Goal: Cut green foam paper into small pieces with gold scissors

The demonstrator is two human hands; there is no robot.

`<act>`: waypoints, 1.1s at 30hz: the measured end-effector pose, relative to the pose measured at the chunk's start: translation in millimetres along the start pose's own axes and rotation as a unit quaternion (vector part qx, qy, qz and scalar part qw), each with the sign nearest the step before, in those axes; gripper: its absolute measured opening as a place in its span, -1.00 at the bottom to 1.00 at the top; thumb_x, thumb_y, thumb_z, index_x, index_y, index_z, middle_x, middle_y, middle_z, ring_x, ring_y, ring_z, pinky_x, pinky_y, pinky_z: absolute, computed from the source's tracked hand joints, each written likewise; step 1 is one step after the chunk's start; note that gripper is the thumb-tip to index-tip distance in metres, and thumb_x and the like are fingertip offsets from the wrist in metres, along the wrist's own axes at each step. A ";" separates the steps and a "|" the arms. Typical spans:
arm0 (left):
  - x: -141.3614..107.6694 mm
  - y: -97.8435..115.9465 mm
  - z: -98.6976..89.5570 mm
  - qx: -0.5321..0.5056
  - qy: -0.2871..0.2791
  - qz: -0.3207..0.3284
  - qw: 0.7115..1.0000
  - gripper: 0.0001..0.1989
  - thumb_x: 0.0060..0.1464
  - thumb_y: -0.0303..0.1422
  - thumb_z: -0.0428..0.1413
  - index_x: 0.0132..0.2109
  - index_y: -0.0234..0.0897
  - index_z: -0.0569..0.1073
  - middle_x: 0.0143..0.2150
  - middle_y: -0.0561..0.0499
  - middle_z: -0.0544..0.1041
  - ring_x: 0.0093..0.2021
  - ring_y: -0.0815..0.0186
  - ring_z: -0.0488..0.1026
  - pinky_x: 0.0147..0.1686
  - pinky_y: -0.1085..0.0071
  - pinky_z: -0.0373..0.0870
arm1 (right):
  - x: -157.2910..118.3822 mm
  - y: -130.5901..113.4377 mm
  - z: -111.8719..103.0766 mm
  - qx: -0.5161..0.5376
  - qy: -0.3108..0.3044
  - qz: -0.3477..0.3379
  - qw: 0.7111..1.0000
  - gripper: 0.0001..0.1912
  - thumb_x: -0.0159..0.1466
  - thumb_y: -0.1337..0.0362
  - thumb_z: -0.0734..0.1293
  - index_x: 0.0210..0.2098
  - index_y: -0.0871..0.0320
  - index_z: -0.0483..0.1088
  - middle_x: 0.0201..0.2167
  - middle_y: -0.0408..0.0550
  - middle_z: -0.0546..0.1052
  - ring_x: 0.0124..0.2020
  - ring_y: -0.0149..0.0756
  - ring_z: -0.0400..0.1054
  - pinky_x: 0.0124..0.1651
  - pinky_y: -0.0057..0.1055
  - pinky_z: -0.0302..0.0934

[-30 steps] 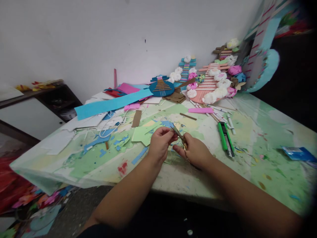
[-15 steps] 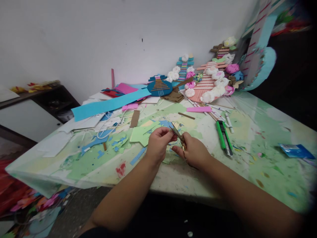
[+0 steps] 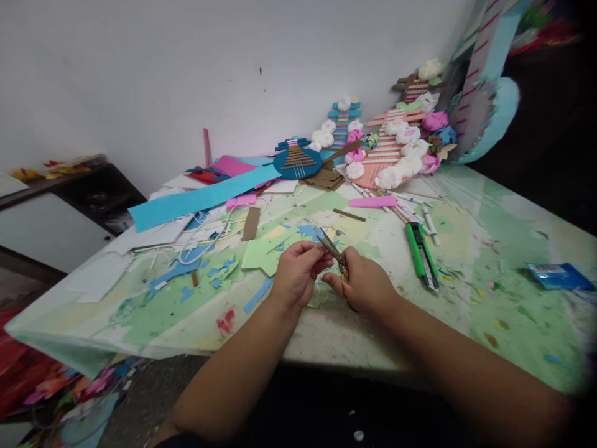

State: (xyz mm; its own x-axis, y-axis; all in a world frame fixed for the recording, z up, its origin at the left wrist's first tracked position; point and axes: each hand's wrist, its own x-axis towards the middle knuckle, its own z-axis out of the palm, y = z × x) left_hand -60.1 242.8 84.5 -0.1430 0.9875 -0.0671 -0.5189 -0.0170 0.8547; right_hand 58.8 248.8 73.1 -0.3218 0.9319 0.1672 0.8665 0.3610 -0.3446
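Observation:
My right hand (image 3: 366, 281) is closed on the handles of a pair of scissors (image 3: 332, 247), whose blades point up and to the left. Beside the blades, my left hand (image 3: 298, 274) is pinched; whatever lies between its fingertips is too small to name. Light green paper (image 3: 263, 254) lies behind and left of my left hand, with blue paper scraps (image 3: 308, 231) just beyond both hands. A blue strip (image 3: 258, 295) rests left of my left wrist.
A green box cutter (image 3: 420, 255) lies to the right, near markers (image 3: 430, 225) and a pink strip (image 3: 373, 202). Paper-flower-covered instrument shapes (image 3: 396, 149) lean at the back. A long blue strip (image 3: 205, 198) spans the left; a blue packet (image 3: 559, 275) sits far right.
The view has shifted slightly. Both hands stay close together, the scissors still in my right hand; the blades look a little more apart.

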 end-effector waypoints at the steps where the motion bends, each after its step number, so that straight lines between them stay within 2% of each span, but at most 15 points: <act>1: 0.2 -0.2 -0.1 -0.005 -0.001 -0.006 1.000 -0.84 -0.32 -0.45 0.14 -0.55 -0.36 0.28 -0.64 0.09 0.39 -0.60 0.49 0.35 -0.53 0.53 0.29 | -0.2 -0.4 0.3 0.000 0.002 0.001 1.000 -0.55 0.05 -0.11 0.06 -0.35 0.16 0.11 -0.50 -0.04 0.38 -0.49 -0.28 0.25 -0.56 -0.47 -0.19; 8: 0.9 -0.4 -1.4 -0.010 -0.003 -0.012 1.000 -0.84 -0.31 -0.45 0.14 -0.56 -0.36 0.26 -0.64 0.09 0.39 -0.60 0.48 0.35 -0.55 0.55 0.28 | -0.3 -0.2 1.7 -0.014 0.008 0.006 1.000 -0.55 0.05 -0.12 0.03 -0.36 0.16 0.10 -0.51 -0.04 0.38 -0.51 -0.28 0.26 -0.58 -0.47 -0.21; 21: 0.4 9.2 -3.2 0.083 0.029 0.006 0.996 -0.81 -0.35 -0.43 0.16 -0.56 -0.38 0.27 -0.70 0.07 0.37 -0.68 0.47 0.30 -0.62 0.53 0.23 | -0.7 0.5 5.3 -0.029 -0.005 -0.002 1.000 -0.59 0.08 -0.08 0.03 -0.37 0.15 0.09 -0.52 -0.06 0.39 -0.52 -0.29 0.26 -0.59 -0.48 -0.21; 28: 0.7 15.5 -6.9 0.116 0.019 0.003 0.993 -0.83 -0.34 -0.42 0.15 -0.55 -0.38 0.29 -0.70 0.11 0.34 -0.65 0.49 0.30 -0.62 0.55 0.23 | 0.2 -1.1 6.0 -0.045 -0.009 -0.006 0.999 -0.62 0.10 -0.06 0.02 -0.38 0.15 0.09 -0.53 -0.08 0.40 -0.52 -0.29 0.28 -0.59 -0.48 -0.20; 33: 0.8 20.4 -10.1 0.170 -0.017 0.012 0.985 -0.90 -0.29 -0.43 0.11 -0.55 -0.38 0.33 -0.69 0.12 0.32 -0.64 0.52 0.27 -0.60 0.55 0.22 | -0.5 -1.6 6.5 -0.068 -0.006 -0.013 0.998 -0.61 0.11 -0.06 0.00 -0.37 0.15 0.10 -0.53 -0.06 0.41 -0.52 -0.28 0.29 -0.59 -0.47 -0.19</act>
State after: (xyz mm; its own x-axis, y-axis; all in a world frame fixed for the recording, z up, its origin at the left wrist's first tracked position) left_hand -79.3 241.6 96.7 -0.1213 0.9921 -0.0319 -0.2031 0.0067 0.9791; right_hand 55.1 248.0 67.5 -0.3496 0.9226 0.1630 0.9013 0.3787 -0.2106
